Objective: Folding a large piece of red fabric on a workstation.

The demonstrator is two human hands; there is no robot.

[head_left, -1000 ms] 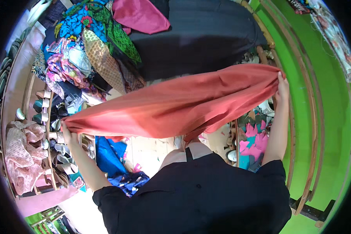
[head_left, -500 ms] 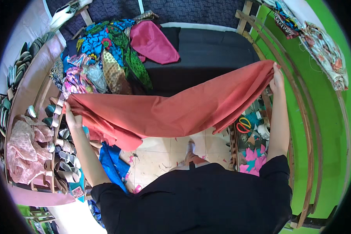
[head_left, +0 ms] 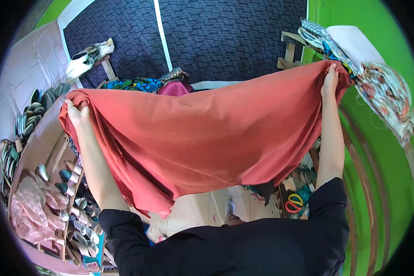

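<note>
A wide piece of coral-red fabric (head_left: 207, 133) is stretched between my two raised hands. My left hand (head_left: 79, 112) grips its upper left corner, with the thumb pressed over a bunched edge. At the upper right corner, my right hand (head_left: 330, 83) is closed on the cloth in the same way. Between them the fabric sags, and loose folds hang down on the left toward the floor. The cloth hides most of the dark surface behind it and much of the colourful fabric pile.
Shoes (head_left: 80, 230) fill a rack on the left, beside a pink lace cloth (head_left: 34, 207). Red-and-yellow-handled scissors (head_left: 294, 203) lie among scraps at lower right. Wooden rails (head_left: 363, 184) run along the green wall (head_left: 391, 202). Folded fabrics (head_left: 386, 96) hang at upper right. Scraps dot the tiled floor (head_left: 193, 211).
Both hands have risen with the coral-red fabric, which now spreads taller and covers more of the scene behind it. The view has tilted up, showing more of the dark patterned wall.
</note>
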